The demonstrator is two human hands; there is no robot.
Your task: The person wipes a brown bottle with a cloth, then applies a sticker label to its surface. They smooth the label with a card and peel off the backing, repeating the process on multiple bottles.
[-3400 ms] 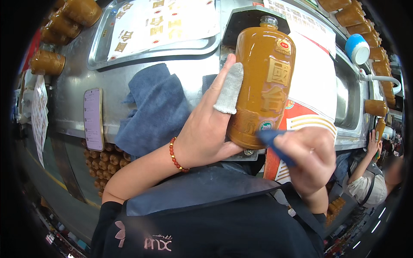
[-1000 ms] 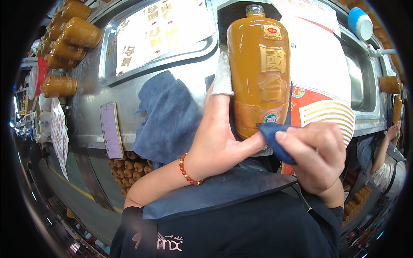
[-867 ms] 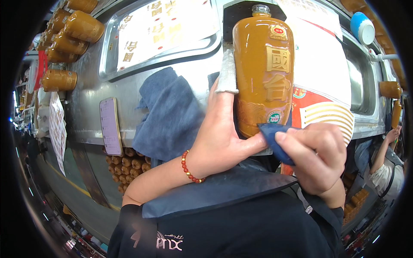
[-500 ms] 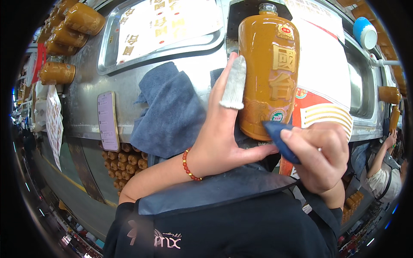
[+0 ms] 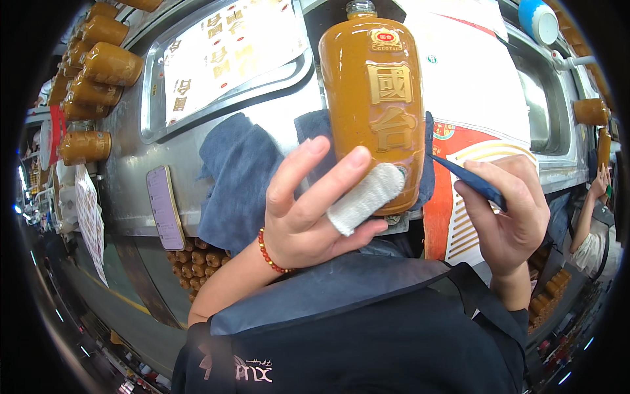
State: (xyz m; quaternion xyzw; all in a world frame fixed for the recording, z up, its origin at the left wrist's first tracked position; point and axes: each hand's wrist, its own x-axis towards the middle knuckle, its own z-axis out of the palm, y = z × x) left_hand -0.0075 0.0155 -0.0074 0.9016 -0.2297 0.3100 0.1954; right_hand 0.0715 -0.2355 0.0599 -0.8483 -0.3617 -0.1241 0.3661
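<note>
A glossy brown bottle [image 5: 344,85] with raised gold characters lies on its back on a dark blue cloth [image 5: 314,125], its glass neck pointing away from me. My left hand [image 5: 308,210] is open at the bottle's lower end, fingers spread. One finger wears a white knitted finger sleeve [image 5: 367,200], and its tip rests on the lower front, partly covering a small green round label. Just right of the bottle, apart from it, my right hand [image 5: 512,210] pinches a flat dark blue scraper [image 5: 476,180], seen nearly edge-on, between thumb and fingers.
A metal tray [image 5: 149,125] at the far left holds a sheet of gold decals [image 5: 197,85]. A crumpled blue cloth [image 5: 233,177] and a phone [image 5: 165,207] lie on the metal bench. Brown bottles [image 5: 111,64] line the left. A red-and-white printed bag [image 5: 440,177] and a sink [image 5: 554,125] are right.
My left hand has shifted from the bottle's side to its lower front, sleeved finger on the label. My right hand has drawn the scraper off the bottle to the right.
</note>
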